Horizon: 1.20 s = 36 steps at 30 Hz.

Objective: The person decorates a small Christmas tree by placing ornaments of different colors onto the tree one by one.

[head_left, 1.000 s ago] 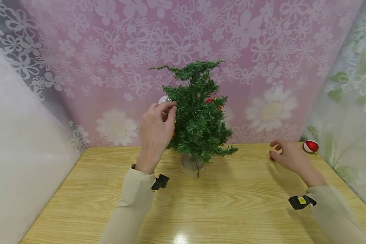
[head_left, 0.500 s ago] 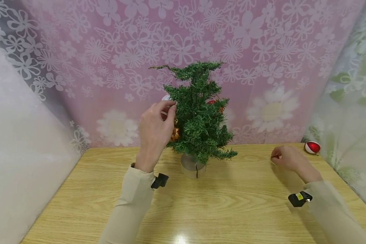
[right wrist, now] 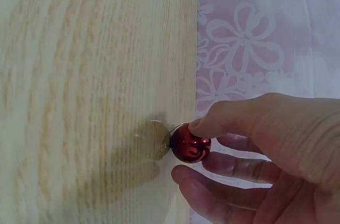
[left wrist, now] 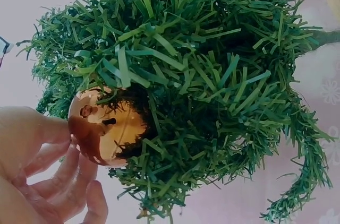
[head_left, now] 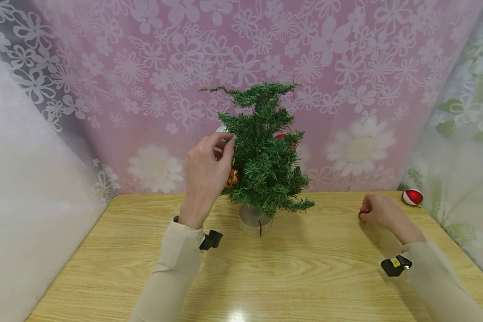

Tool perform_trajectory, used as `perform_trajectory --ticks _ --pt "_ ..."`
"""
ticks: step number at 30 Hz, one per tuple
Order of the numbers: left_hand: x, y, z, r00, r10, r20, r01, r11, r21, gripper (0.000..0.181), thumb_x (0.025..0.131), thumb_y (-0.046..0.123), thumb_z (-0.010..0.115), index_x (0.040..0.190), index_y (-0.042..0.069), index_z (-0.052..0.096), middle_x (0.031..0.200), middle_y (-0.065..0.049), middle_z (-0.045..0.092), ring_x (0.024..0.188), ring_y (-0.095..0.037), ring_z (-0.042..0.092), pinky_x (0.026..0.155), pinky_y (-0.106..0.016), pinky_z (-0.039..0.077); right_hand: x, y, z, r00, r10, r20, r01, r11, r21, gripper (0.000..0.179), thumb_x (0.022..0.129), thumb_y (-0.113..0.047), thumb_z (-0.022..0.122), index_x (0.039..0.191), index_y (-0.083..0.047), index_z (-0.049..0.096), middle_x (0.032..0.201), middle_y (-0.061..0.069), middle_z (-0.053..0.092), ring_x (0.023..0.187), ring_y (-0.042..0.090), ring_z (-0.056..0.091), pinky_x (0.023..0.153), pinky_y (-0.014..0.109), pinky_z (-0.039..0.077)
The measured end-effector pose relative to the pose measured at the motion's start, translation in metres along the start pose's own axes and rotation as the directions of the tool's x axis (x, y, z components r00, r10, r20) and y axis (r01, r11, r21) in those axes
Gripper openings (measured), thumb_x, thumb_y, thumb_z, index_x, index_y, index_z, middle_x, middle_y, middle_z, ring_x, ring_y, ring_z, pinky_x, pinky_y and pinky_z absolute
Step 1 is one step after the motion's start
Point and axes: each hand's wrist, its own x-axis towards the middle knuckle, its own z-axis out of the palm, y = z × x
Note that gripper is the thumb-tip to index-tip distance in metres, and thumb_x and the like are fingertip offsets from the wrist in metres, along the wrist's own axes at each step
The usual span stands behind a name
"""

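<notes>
"Both busy?"

"Left hand (head_left: 205, 163) curls at the tree (head_left: 267, 167), copper ball (head_left: 232, 178) below its fingertips; whether they pinch anything, I can't tell."

"And the other?"

"Right hand (head_left: 382, 213): fingers parted a second ago, now clamped on the red ball (right wrist: 191, 145). Behind them, a yellow sticker (head_left: 395, 262), unreadable."

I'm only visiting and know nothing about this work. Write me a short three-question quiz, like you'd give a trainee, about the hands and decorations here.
1. Multiple choice: by the person's own sides, where is the left hand?
A) At the tree's right side
B) At the tree's left side
C) Above the treetop

2. True or false: the bauble in the right hand is blue.

3. Fill in: the ball near the far right corner of the table is white and ___.

Key: 1. B. 2. False; it is red. 3. red.
</notes>
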Motion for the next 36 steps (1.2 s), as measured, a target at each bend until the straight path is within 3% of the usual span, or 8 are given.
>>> perform_trajectory --ticks 8,18,23,30,36 --pt "-0.001 -0.002 -0.001 1.000 0.017 -0.006 -0.017 1.000 -0.012 0.021 0.103 0.026 0.062 0.113 0.014 0.076 0.093 -0.005 0.075 0.077 -0.020 0.071 0.069 -0.038 0.056 -0.001 -0.001 0.006 0.999 -0.030 0.014 0.030 0.999 0.029 0.011 0.084 -0.007 0.074 0.089 0.000 0.068 0.076 0.009 0.064 0.065 0.016 0.053 0.059 0.030 0.042" --pt "0.000 -0.003 -0.001 1.000 0.016 0.006 -0.016 1.000 -0.004 0.021 0.103 0.027 0.062 0.112 0.015 0.076 0.094 -0.005 0.075 0.077 -0.019 0.070 0.067 -0.037 0.055 -0.008 -0.002 0.011 0.998 -0.066 -0.005 0.066 0.998 0.017 0.015 0.081 -0.006 0.077 0.084 -0.005 0.062 0.076 0.004 0.063 0.065 0.014 0.050 0.059 0.030 0.041" --pt "0.001 -0.003 -0.002 1.000 0.007 0.002 -0.007 1.000 -0.007 0.021 0.103 0.027 0.062 0.112 0.015 0.076 0.094 -0.005 0.075 0.076 -0.019 0.070 0.067 -0.038 0.055 -0.014 -0.007 0.009 0.997 -0.068 -0.027 0.069 0.997 0.039 0.015 0.083 -0.009 0.077 0.091 -0.003 0.065 0.086 0.008 0.069 0.072 0.016 0.058 0.062 0.032 0.047" --pt "-0.001 -0.003 -0.003 1.000 0.029 0.004 -0.029 1.000 -0.011 0.020 0.103 0.026 0.063 0.111 0.015 0.076 0.092 -0.005 0.075 0.075 -0.019 0.070 0.065 -0.036 0.055 -0.029 -0.023 0.004 0.987 -0.088 -0.134 0.101 0.990 0.094 0.016 0.087 -0.008 0.077 0.101 -0.002 0.071 0.096 0.014 0.074 0.080 0.028 0.072 0.062 0.030 0.053" --pt "-0.001 -0.004 -0.002 0.999 0.049 0.004 -0.049 0.999 -0.003 0.020 0.103 0.026 0.062 0.112 0.015 0.076 0.092 -0.006 0.076 0.075 -0.019 0.070 0.065 -0.036 0.056 -0.037 -0.044 -0.003 0.946 -0.180 -0.270 0.213 0.972 0.097 0.018 0.085 -0.005 0.079 0.101 -0.006 0.072 0.095 0.010 0.075 0.078 0.018 0.072 0.060 0.021 0.053"
